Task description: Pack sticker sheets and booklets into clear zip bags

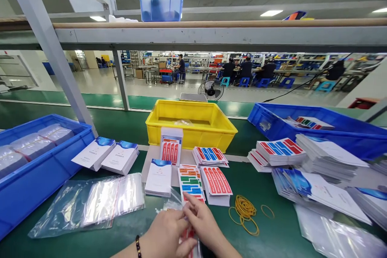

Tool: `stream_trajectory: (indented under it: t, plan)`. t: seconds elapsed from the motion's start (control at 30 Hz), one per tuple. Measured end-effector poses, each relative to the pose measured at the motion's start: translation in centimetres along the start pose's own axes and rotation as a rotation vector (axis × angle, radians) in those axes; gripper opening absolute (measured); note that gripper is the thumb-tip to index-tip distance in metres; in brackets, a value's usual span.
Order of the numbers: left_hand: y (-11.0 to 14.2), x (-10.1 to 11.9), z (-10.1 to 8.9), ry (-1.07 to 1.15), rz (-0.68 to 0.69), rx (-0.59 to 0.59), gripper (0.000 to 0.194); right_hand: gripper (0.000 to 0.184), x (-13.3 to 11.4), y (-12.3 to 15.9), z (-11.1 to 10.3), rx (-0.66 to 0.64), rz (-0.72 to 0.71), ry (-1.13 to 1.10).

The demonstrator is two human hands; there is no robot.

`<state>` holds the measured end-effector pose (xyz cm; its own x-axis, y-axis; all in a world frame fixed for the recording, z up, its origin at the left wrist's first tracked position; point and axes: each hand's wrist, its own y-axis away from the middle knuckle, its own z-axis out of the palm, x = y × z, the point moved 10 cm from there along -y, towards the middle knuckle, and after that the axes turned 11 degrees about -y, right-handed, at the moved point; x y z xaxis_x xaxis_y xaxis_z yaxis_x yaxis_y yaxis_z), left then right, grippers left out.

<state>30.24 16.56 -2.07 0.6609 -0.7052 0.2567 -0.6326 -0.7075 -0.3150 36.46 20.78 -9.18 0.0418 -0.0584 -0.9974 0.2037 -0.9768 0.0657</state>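
Observation:
My left hand (169, 225), with a dark beaded bracelet at the wrist, and my right hand (203, 218) meet at the front centre, fingers closed together on a clear plastic bag (174, 202). Red-and-white printed sheets (189, 234) show under my hands, partly hidden by the fingers. Just beyond lie a stack of white booklets with blue tops (158, 177), a stack of multicoloured label sheets (191, 183) and a stack of red label sheets (216, 183). Farther back are a stack of red-and-blue label sheets (211, 156) and an upright red-striped stack (171, 151).
A yellow bin (192, 137) stands behind the stacks, between a left blue bin (45, 169) of wrapped bundles and a right blue bin (317, 133). Clear bags (99, 201) lie left; rubber bands (244, 209) and booklet piles (326, 193) lie right. A shelf beam (211, 36) crosses above.

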Motion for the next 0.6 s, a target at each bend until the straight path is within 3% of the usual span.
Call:
stream_trajectory:
  t: [0.1, 0.2, 0.27, 0.37, 0.47, 0.6]
  plan:
    - [-0.8, -3.6, 1.7, 0.380, -0.303, -0.111, 0.029, 0.035, -2.6, 0.5, -0.2, 0.014, -0.249, 0.344]
    - [-0.4, -6.8, 3.7, 0.810, -0.634, -0.110, 0.041, 0.036, -4.0, 1.3, 0.4, 0.008, -0.439, 0.515]
    - [0.2, -7.8, 5.1, 1.029, -0.777, -0.092, 0.043, 0.039, -4.3, 1.6, 0.8, 0.005, -0.489, 0.582]
    - [0.5, -8.1, 5.9, 1.127, -0.810, -0.058, 0.037, 0.039, -4.4, 1.6, 1.2, -0.015, -0.471, 0.593]
    - [0.5, -8.3, 5.1, 0.932, -0.729, -0.018, 0.031, 0.034, -4.2, 1.3, 1.6, -0.052, -0.373, 0.500]
    - [0.3, -8.0, 3.9, 0.681, -0.628, -0.011, 0.029, 0.013, -2.9, 0.7, 1.2, -0.018, -0.195, 0.453]
